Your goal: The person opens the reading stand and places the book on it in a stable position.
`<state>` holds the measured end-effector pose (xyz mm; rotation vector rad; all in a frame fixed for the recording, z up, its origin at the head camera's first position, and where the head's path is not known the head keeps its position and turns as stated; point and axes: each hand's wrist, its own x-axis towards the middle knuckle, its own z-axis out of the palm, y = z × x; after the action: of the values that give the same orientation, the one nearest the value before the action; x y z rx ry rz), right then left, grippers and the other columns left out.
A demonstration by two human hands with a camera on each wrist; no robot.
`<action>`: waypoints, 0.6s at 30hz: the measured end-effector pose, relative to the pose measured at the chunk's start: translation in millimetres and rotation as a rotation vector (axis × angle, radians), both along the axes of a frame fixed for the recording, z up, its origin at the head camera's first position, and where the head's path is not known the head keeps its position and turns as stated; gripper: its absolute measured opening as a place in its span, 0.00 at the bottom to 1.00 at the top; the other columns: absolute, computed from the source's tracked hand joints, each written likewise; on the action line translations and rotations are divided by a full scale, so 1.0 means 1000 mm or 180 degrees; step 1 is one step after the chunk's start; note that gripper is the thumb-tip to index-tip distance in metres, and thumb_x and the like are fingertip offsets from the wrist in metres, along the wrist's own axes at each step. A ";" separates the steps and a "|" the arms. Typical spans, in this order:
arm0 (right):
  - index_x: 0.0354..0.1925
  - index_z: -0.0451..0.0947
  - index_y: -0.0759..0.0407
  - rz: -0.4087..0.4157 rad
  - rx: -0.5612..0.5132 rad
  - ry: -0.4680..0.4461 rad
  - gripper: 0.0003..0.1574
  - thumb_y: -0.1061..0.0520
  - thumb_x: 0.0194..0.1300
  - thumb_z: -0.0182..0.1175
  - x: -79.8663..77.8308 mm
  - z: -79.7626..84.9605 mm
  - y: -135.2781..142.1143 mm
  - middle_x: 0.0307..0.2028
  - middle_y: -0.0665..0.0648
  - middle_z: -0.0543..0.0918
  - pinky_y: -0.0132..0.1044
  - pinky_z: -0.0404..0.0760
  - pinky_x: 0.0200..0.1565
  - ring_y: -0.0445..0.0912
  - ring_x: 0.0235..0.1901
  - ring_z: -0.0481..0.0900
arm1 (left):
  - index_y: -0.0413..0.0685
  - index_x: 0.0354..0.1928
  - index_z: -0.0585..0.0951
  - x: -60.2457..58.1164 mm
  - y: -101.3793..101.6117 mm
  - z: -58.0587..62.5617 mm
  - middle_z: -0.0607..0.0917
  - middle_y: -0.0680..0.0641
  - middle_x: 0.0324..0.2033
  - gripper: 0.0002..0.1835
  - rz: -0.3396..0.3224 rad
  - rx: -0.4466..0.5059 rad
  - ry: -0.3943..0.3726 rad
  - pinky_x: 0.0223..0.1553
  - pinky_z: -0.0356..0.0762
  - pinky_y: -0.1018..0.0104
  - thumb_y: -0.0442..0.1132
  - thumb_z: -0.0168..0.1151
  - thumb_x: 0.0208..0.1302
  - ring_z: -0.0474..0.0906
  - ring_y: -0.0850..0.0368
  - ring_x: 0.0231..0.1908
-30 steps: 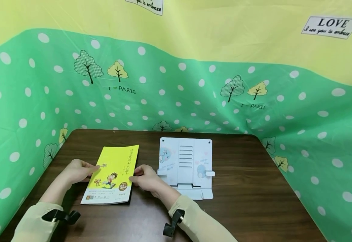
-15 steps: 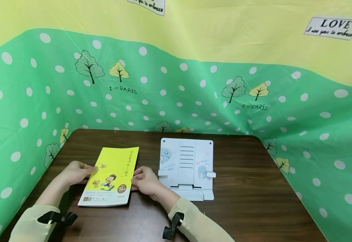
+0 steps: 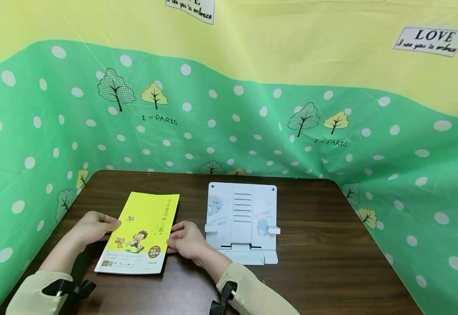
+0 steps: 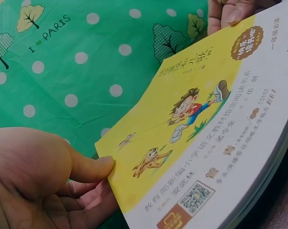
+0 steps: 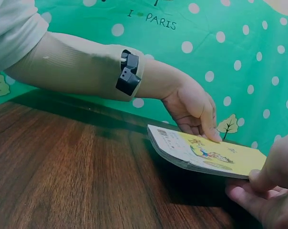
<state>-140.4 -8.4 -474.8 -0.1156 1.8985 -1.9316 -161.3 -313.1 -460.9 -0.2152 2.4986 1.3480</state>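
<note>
A thin yellow paperback book, its cover showing a running child and a dog, is held between both hands at the left of the table. My left hand pinches its left edge, thumb on the cover and fingers beneath. On the opposite edge, my right hand grips it the same way. The right wrist view shows the book raised above the tabletop with a dark shadow under it. To the right stands a white book stand with cartoon prints, a slotted middle panel and two side clips.
The brown wooden table has rounded back corners. A green and yellow printed cloth encloses its back and sides. Black straps are worn over both sleeves.
Both hands have shifted the book slightly left and toward the person, keeping their grip on its two edges. The book stand has stayed in place.
</note>
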 end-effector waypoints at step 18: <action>0.59 0.73 0.77 0.0182 -0.0201 -0.0078 0.24 0.79 0.66 0.62 0.000 0.007 0.001 0.36 0.61 0.87 0.44 0.90 0.42 0.49 0.35 0.87 | 0.20 0.63 0.74 0.003 -0.006 0.011 0.84 0.32 0.51 0.27 -0.0012 0.0085 0.0143 0.47 0.88 0.51 0.42 0.62 0.80 0.86 0.49 0.44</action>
<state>-140.9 -7.6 -468.2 -0.1625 1.7994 -1.9465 -158.3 -319.3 -449.5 -0.1763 2.5147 1.3989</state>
